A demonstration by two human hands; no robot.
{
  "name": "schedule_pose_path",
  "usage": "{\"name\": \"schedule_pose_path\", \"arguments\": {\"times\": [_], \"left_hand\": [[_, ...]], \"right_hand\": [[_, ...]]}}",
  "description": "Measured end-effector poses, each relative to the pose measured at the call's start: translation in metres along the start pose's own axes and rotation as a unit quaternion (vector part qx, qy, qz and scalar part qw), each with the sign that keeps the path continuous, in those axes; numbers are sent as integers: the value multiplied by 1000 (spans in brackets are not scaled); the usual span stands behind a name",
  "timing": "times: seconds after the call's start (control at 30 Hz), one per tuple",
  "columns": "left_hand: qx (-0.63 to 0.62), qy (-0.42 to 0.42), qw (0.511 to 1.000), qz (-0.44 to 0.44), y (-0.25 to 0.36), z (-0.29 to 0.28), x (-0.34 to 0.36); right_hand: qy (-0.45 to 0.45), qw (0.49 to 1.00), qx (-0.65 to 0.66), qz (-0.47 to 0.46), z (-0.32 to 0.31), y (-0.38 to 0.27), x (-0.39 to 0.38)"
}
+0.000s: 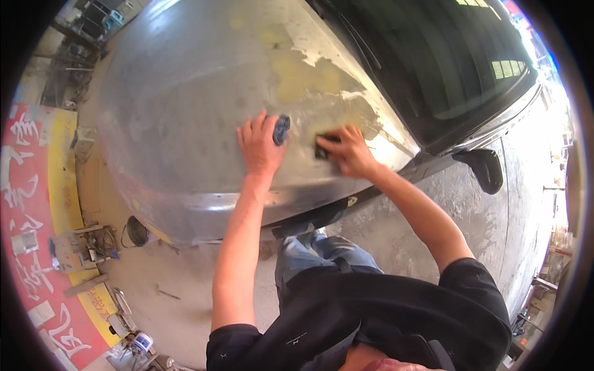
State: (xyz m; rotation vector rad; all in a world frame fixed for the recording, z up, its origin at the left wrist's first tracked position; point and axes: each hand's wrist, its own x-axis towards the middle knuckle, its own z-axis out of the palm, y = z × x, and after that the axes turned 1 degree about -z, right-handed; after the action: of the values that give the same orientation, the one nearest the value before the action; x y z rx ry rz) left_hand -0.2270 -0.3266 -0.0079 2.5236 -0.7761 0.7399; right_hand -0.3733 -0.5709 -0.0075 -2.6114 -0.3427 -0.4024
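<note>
A car hood [185, 136] lies before me, mostly bare grey metal with yellowish filler patches and ragged paint edges near the windshield. My left hand [262, 143] rests on it, fingers partly spread, with a crumpled dark blue-grey cloth [282, 130] held at its thumb side. To the right, my right hand [351, 150] grips a small black block [325, 146] against the hood, slightly blurred. It looks like a sanding block, though its underside is hidden.
The dark windshield [439, 62] and a black side mirror [486, 170] are on the right. A dark bucket [136, 232] stands on the floor by the car's front. Left of it are tools and clutter [93, 244] beside a red and yellow banner [37, 204].
</note>
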Motion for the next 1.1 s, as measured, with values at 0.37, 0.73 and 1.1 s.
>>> {"name": "schedule_pose_path", "arguments": {"times": [0.37,0.73,1.1], "left_hand": [[-309,-52,949,41,71,9,96],[-330,-57,942,5,55,35,91],[-244,4,969,-35,-11,49,45]], "right_hand": [[-11,999,38,20,-9,-3,-21],[-33,998,52,-3,-14,11,-7],[-19,999,44,12,-10,13,0]]}}
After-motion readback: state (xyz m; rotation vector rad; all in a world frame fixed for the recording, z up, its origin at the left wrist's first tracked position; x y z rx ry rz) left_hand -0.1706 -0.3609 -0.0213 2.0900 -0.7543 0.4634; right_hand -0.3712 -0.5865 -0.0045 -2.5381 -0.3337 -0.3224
